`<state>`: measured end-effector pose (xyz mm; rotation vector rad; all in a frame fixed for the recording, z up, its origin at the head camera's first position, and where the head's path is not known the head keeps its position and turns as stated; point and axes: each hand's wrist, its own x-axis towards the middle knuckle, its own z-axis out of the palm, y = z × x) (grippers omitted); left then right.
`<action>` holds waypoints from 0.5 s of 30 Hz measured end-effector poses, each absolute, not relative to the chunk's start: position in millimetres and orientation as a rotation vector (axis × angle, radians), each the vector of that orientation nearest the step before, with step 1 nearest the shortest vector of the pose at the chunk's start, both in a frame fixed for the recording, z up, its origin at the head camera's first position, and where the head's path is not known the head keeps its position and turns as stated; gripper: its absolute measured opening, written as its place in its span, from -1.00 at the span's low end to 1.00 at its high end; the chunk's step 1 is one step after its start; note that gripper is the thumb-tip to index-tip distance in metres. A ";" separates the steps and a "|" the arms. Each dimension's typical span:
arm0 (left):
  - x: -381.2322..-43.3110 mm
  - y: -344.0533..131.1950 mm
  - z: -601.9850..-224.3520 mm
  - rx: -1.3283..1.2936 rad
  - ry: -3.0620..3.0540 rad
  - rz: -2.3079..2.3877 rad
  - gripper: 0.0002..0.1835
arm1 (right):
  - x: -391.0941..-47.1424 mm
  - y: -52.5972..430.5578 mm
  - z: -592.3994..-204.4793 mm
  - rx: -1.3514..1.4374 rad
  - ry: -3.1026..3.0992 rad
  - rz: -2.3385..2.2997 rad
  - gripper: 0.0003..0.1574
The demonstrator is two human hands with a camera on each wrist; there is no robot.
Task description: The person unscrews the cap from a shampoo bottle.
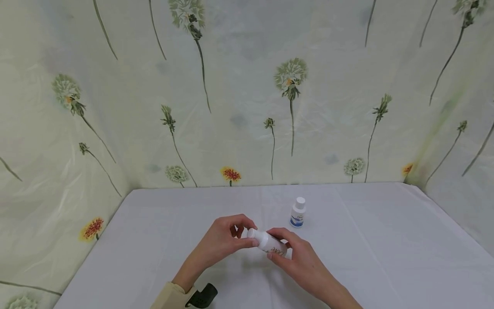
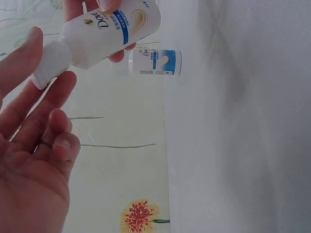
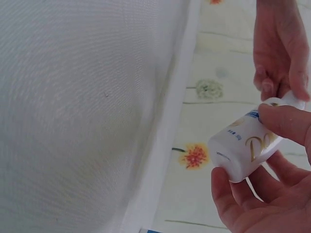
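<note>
A small white Dove bottle [image 1: 267,241] is held tilted above the table, its cap end toward the left. My right hand [image 1: 305,259] grips the bottle's body between thumb and fingers. With thumb and fingertips, my left hand [image 1: 224,241] pinches the white cap [image 2: 52,60]. The cap is on the bottle in the left wrist view. In the right wrist view, gold lettering shows on the bottle's side, and the right thumb partly covers the label. A second white bottle [image 1: 298,213] with a blue lower label stands upright on the table, beyond the right hand.
A white cloth [image 1: 370,240] covers the table. Behind and at the sides hangs a pale curtain [image 1: 239,86] printed with dandelions and flowers. On the left wrist are a beige sleeve [image 1: 171,297] and a black device [image 1: 204,296].
</note>
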<state>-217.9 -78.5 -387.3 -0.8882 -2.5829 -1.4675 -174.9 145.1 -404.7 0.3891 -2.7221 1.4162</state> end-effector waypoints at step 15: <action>-220.8 -78.9 -390.3 -1.161 -2.482 -1.650 -0.64 | -174.6 146.0 -402.8 0.407 -2.726 1.403 -0.44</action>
